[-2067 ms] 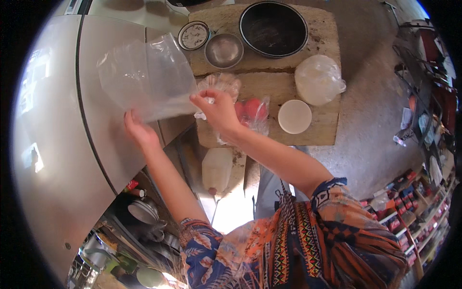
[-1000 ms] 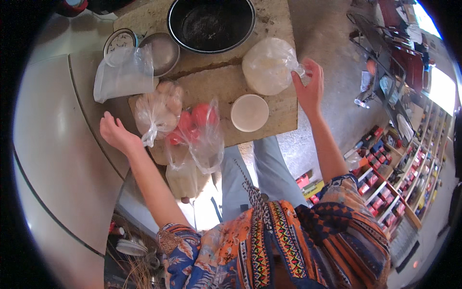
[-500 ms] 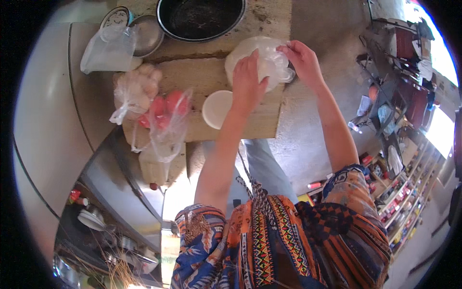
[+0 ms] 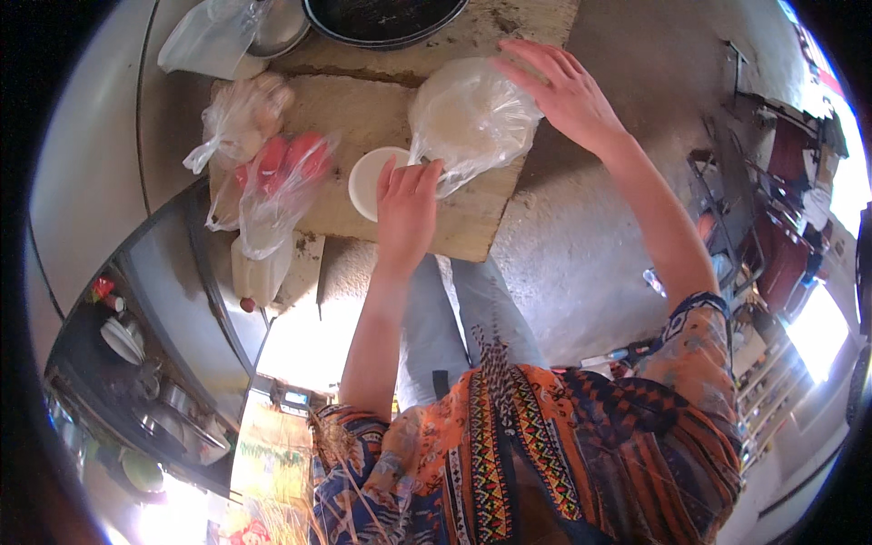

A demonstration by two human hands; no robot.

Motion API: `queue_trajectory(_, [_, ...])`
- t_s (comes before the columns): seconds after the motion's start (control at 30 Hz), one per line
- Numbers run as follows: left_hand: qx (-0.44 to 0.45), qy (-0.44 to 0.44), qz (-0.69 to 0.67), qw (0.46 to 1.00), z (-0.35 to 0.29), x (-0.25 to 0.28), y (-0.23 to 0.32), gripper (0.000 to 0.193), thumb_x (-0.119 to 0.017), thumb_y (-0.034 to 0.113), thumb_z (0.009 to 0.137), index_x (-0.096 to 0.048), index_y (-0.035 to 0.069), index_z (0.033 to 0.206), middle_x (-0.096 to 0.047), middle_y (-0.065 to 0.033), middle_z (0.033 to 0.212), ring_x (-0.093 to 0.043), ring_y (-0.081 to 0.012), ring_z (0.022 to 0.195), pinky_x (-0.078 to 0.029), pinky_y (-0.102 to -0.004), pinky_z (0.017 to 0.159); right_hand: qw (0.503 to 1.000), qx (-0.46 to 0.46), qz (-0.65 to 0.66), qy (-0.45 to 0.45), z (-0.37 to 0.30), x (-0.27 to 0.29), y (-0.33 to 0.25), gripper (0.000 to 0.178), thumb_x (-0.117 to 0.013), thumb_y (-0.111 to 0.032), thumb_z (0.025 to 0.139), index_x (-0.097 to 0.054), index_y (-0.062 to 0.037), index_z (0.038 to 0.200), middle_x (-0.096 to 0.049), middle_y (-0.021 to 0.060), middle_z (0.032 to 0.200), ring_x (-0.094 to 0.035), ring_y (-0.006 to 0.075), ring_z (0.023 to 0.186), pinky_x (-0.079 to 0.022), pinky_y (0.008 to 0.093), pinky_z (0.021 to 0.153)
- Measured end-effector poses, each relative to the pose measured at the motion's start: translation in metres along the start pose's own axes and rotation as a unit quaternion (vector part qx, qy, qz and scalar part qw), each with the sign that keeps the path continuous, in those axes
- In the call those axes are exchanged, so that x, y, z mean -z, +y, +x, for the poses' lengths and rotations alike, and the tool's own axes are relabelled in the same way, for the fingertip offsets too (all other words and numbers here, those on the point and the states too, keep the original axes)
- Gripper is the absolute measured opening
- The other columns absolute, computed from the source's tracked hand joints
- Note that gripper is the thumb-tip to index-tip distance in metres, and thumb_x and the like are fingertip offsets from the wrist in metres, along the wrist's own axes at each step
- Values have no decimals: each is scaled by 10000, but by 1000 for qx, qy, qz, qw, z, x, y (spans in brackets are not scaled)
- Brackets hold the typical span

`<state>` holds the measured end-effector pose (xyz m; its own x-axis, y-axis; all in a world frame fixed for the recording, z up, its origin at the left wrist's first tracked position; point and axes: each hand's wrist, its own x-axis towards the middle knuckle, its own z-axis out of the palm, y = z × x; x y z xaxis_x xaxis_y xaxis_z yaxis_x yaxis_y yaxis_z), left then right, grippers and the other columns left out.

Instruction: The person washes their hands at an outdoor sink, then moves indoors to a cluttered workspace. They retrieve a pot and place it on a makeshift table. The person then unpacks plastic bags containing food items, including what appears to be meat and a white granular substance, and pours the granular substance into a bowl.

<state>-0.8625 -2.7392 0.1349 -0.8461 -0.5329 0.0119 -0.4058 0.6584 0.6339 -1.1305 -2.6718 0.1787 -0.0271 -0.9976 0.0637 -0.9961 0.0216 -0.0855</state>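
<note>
A clear plastic bag point(image 4: 472, 118) with something pale and rounded inside stands at the right of the wooden table point(image 4: 445, 222). My left hand point(image 4: 406, 218) is closed on the bag's near left edge, its fingers curled at the film. At the bag's far right side is my right hand point(image 4: 572, 102), fingers stretched out and nothing held in them; its fingertips are at the film. A white bowl point(image 4: 365, 182) sits just left of the bag, partly behind my left hand.
Left on the table are a knotted bag of pale round items point(image 4: 243, 118) and a bag of red items point(image 4: 291, 163). A black pan point(image 4: 386, 20) and another white bag point(image 4: 204, 45) are at the back. A pale jug point(image 4: 262, 272) stands below the table's left edge.
My left hand has come back toward me and left, drawing the bag's edge out over the table. My right hand's fingers have straightened from a pinch. The bag looks more spread.
</note>
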Motion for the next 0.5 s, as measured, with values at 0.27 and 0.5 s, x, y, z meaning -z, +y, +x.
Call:
queue_trajectory(0.27, [38, 89, 76, 992, -37, 4, -11, 238, -563, 82, 735, -588, 106, 971, -583, -15, 897, -530, -198, 972, -306, -452, 1024, 927, 371, 45, -41, 46, -49, -53, 177, -544, -134, 752, -574, -121, 926, -547, 7, 1150, -478, 170, 1133, -413, 310, 966])
queue_trajectory(0.5, [46, 170, 62, 982, -52, -5, 2, 207, -618, 105, 693, -623, 142, 897, -584, 13, 884, -534, -181, 958, -337, -449, 989, 881, -27, 388, -269, 24, -57, -76, 154, -595, -151, 785, -536, -65, 898, -579, 84, 886, -577, 279, 840, -473, 364, 710])
